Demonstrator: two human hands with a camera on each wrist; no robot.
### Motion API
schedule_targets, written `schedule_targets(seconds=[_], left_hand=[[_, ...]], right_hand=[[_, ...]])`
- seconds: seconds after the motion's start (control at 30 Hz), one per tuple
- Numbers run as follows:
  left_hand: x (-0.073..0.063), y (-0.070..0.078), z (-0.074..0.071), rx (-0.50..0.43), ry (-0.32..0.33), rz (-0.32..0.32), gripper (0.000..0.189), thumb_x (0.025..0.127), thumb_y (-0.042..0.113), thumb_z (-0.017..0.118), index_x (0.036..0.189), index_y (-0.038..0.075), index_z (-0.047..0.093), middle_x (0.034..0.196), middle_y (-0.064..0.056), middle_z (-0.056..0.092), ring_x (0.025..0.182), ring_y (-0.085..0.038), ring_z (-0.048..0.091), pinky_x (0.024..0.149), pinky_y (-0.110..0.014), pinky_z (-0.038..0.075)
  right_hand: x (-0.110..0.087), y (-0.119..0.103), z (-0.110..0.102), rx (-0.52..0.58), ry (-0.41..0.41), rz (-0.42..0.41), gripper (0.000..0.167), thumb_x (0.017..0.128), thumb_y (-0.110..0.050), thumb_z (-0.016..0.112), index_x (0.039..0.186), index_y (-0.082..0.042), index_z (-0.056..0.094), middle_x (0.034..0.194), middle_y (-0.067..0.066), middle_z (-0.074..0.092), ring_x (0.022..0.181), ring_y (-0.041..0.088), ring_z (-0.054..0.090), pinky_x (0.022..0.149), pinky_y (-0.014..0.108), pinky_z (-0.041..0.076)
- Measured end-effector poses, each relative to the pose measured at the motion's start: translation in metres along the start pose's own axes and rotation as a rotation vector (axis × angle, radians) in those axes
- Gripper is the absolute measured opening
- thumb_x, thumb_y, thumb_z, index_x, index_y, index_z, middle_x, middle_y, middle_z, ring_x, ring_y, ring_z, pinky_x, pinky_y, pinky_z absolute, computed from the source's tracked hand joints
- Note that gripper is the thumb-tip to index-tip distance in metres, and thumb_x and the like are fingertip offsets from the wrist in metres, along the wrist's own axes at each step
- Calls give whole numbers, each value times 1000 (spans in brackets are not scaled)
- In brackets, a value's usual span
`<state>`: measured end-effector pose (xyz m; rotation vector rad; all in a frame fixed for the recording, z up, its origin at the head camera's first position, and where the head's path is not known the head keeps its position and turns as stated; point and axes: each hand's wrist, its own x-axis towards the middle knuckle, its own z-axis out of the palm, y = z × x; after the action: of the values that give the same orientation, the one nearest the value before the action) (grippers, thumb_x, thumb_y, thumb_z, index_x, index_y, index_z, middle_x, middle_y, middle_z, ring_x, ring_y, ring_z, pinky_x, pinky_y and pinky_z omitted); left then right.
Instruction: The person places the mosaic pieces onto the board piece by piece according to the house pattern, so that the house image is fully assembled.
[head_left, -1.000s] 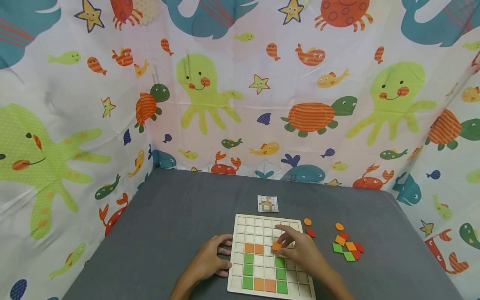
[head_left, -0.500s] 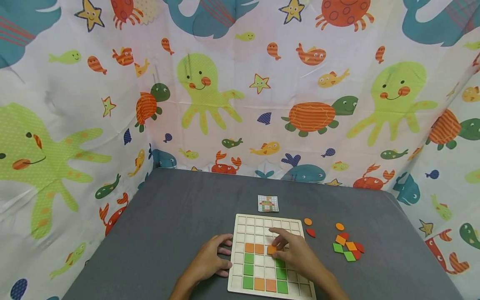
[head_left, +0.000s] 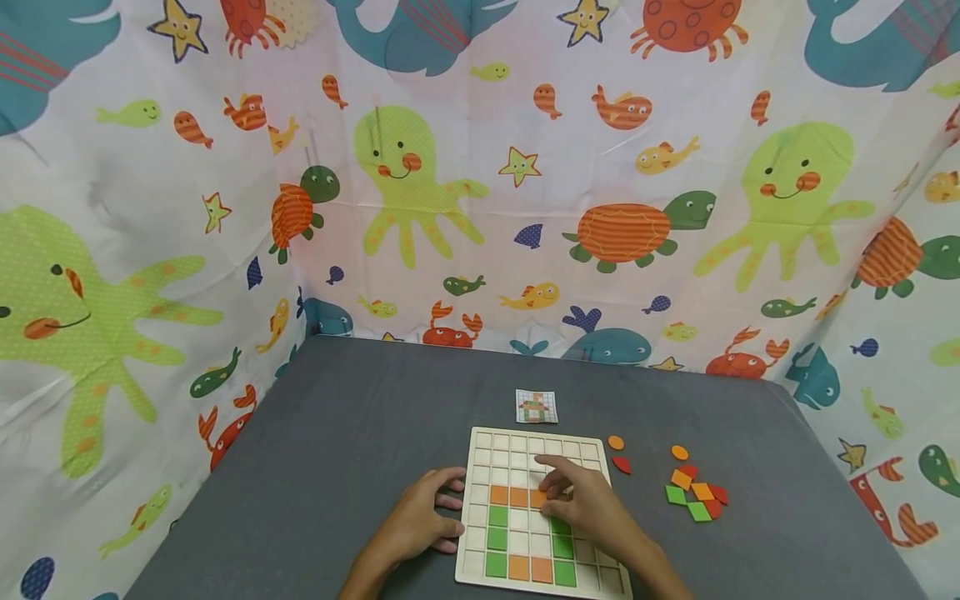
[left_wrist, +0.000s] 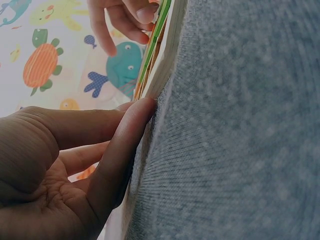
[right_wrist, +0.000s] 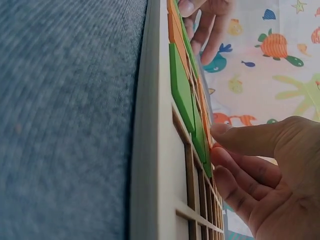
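Note:
A pale wooden grid board (head_left: 480, 450) lies on the table, with orange and green square tiles in some of its cells. My left hand (head_left: 416, 517) rests at its left edge; in the left wrist view, thumb and fingers (left_wrist: 90, 127) touch the board's side, spread along it. Over the board's right half, my right hand (head_left: 592, 504) pinches an orange square tile (head_left: 537, 498), which lies at the right end of an orange row. The right wrist view has the thumb and fingertips of the right hand (right_wrist: 265, 170) at that tile, just beyond a green tile (right_wrist: 181, 92).
A small pattern card (head_left: 536, 407) lies behind the board. To the right are an orange disc (head_left: 616, 442), a red quarter-round piece (head_left: 621, 465) and a loose group of orange, green and red pieces (head_left: 701, 492). A sea-animal curtain (head_left: 525, 192) encloses the grey table (head_left: 360, 417).
My right hand has moved slightly left and down with the orange square tile, which now sits level beside the other two orange tiles. The left hand has stayed at the board's edge.

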<state>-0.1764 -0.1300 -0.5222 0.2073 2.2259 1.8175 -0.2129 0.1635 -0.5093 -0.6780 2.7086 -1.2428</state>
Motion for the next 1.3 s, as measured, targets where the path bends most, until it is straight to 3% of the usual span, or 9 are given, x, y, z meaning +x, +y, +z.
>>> schedule_targets(seconds=[0.17,0.57,0.83,1.03,1.3], left_hand=[[0,0,0,-11,0,-2,82,75,-20,77,151,0,53,136,-19,57,111,-31,64,58,-42,67],[0,-1,0,-6,4,1,82,75,-20,78,151,-1,53,136,-19,57,112,-31,64,57,-43,67],[0,-1,0,-2,2,-1,82,75,-20,78,150,0,53,136,-19,57,111,-30,64,58,-42,67],[0,-1,0,-10,6,-2,83,75,-21,78,151,-1,53,136,-19,57,111,-31,64,57,-43,67],[0,-1,0,-5,5,4,82,75,-20,78,150,-1,53,136,-19,57,111,-30,64,58,-42,67]], right_hand=[[-3,2,-4,29,27,11,65,86,-3,86,146,-6,61,105,4,74,91,16,73,75,24,62],[-15,11,-30,-42,189,171,63,84,-5,88,143,-12,66,105,1,74,89,12,72,73,24,60],[-27,27,-53,-88,275,150,65,85,-7,89,144,-8,63,108,6,74,91,16,72,77,23,63],[-35,39,-68,-136,331,149,66,84,-6,89,143,-7,62,110,9,76,93,21,73,81,33,65],[-47,51,-85,-261,414,135,69,81,-10,92,143,-7,63,108,8,77,93,28,76,76,36,61]])
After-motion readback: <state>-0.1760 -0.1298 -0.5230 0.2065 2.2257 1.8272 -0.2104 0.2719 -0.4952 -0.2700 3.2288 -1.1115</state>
